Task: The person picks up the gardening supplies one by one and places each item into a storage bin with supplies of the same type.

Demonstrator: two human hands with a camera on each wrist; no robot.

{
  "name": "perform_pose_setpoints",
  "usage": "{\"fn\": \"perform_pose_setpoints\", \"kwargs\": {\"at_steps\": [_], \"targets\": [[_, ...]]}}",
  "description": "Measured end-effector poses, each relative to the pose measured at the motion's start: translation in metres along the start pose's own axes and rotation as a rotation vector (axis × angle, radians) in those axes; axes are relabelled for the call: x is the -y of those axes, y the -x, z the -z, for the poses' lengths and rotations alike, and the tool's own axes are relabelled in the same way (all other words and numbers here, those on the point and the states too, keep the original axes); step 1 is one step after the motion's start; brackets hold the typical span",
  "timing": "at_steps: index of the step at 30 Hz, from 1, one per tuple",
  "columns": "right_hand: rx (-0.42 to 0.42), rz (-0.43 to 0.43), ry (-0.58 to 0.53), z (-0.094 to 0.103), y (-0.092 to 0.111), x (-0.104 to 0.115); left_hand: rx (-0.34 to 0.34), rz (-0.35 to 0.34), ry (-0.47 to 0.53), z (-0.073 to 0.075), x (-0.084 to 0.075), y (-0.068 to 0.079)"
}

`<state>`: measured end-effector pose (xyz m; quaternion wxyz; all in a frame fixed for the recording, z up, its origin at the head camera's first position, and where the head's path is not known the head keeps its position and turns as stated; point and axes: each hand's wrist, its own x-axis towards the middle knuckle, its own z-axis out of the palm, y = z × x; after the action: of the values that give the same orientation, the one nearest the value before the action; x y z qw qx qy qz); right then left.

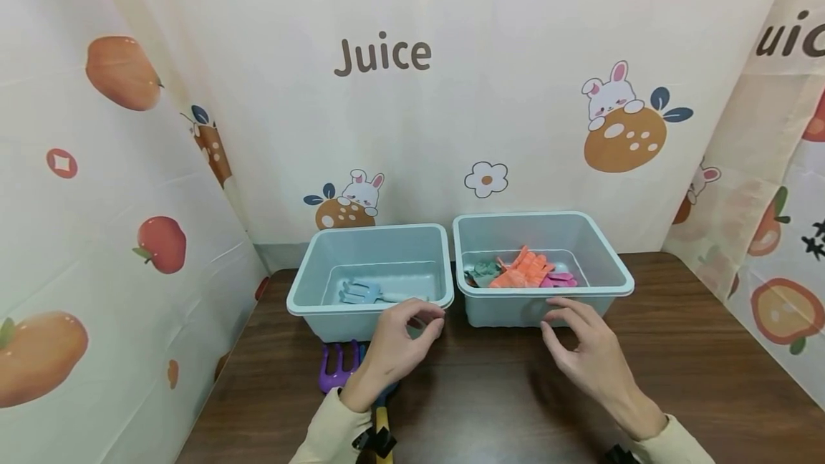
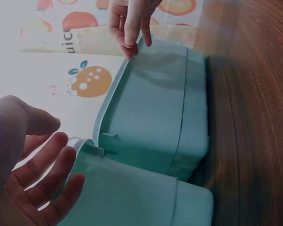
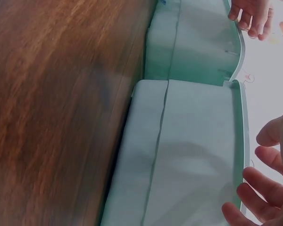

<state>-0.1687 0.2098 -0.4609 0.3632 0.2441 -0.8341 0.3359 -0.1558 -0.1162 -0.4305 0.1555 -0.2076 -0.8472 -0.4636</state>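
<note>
My left hand [image 1: 394, 346] hovers at the front right corner of the left light-blue bin [image 1: 329, 324], fingers loosely bent and nothing between them. Inside that bin lies a small blue hand fork [image 1: 361, 293] with a pale handle. At the front rim of the right light-blue bin [image 1: 505, 311] is my right hand [image 1: 591, 356], fingers relaxed and spread, also holding nothing. That bin contains orange gloves [image 1: 525, 269], a green cloth-like piece [image 1: 486, 274] and a pink one [image 1: 559, 280]. In the left wrist view, the left fingers [image 2: 61, 167] overlap the bin's rim.
On the brown wooden table [image 1: 477, 407], a purple hand rake [image 1: 331, 379] lies in front of the left bin. Beside it is a tool with a yellow handle [image 1: 383, 421], partly hidden by my left arm. A printed curtain [image 1: 412, 127] hangs behind and along both sides.
</note>
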Motion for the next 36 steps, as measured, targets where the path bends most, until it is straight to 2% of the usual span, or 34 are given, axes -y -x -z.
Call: {"fn": "perform_pose_setpoints", "kwargs": {"at_steps": [6,14,20,31,36], "targets": [[0.004,0.012,-0.003,-0.004,0.001,0.003,-0.016,-0.029,0.001,0.003,0.003,0.002],[0.003,0.040,-0.016,-0.008,0.000,0.009,-0.038,0.015,-0.008,0.012,0.008,0.004],[0.020,0.049,-0.015,-0.014,0.001,0.012,-0.065,0.008,-0.018,0.014,0.009,0.004],[0.065,0.095,-0.017,-0.031,0.012,0.022,-0.044,0.010,-0.019,0.016,0.009,0.006],[0.060,0.114,-0.020,-0.037,0.014,0.026,-0.045,-0.017,-0.038,0.017,0.012,0.009]]}}
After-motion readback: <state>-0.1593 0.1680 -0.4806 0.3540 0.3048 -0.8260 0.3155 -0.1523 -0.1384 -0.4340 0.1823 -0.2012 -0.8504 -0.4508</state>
